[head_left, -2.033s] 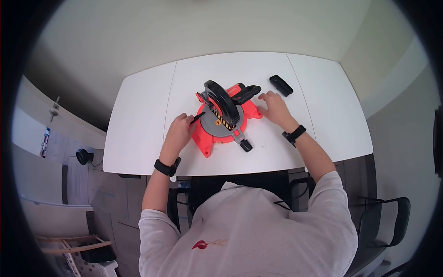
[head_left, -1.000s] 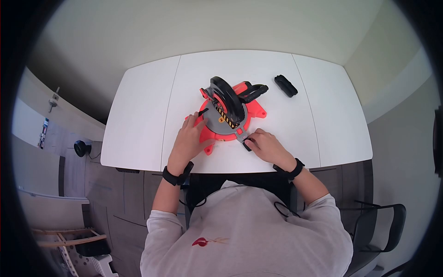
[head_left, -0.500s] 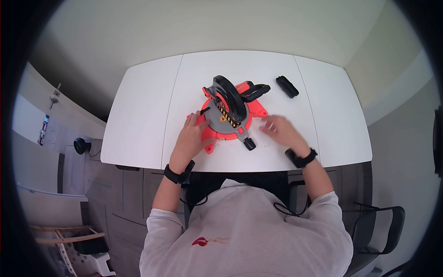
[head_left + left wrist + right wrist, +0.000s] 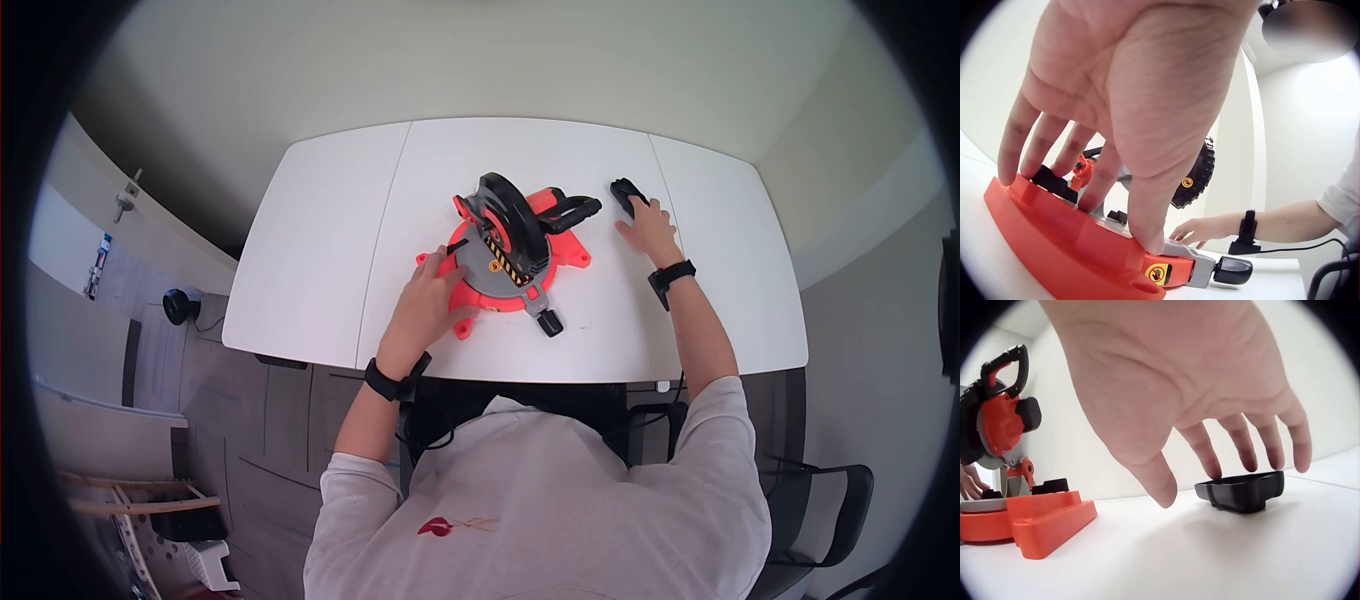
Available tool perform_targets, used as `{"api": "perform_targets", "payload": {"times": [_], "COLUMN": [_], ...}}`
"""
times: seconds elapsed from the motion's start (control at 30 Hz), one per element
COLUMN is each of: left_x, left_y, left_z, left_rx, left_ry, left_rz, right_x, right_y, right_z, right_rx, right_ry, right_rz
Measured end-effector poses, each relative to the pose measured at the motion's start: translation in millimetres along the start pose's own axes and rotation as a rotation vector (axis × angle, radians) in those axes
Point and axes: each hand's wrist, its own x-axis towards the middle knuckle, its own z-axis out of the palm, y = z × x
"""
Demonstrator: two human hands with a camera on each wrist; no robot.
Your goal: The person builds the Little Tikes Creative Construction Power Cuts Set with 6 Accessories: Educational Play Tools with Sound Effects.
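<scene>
A red, grey and black toy mitre saw (image 4: pixel 512 222) stands on the white table. My left hand (image 4: pixel 422 303) rests on the left side of its red base (image 4: pixel 1054 240). In the left wrist view the fingers reach down to the base's rim, beside a small black piece (image 4: pixel 1054 182), while the thumb touches the front near a yellow warning sticker (image 4: pixel 1158 274). Over at the right, my right hand (image 4: pixel 652 234) is spread above a hollow black plastic tray-like part (image 4: pixel 1244 492), the fingertips close over its rim and the thumb off to its near side.
The white table (image 4: pixel 310 230) has a wall behind it. A black knob (image 4: pixel 550 322) sticks out from the saw's front, and its black handle (image 4: pixel 572 213) points right. A black chair (image 4: pixel 850 510) stands on the floor at the right.
My right hand has left the saw's front knob and moved away to the right, up to the black tray-like part. My left hand has stayed at the saw's base.
</scene>
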Motion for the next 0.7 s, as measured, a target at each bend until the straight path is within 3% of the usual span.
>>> {"api": "perform_targets", "payload": {"times": [0.5, 0.7], "left_x": [0.7, -0.1], "left_y": [0.8, 2.1], "left_z": [-0.4, -2.1], "left_rx": [0.024, 0.024], "left_ry": [-0.011, -0.003], "left_rz": [0.007, 0.015], "right_x": [16.0, 3.5], "right_y": [25.2, 21.7], "right_z": [17.0, -0.2], "right_rx": [0.142, 0.377], "right_ry": [0.126, 0.151], "right_rz": [-0.156, -0.173]}}
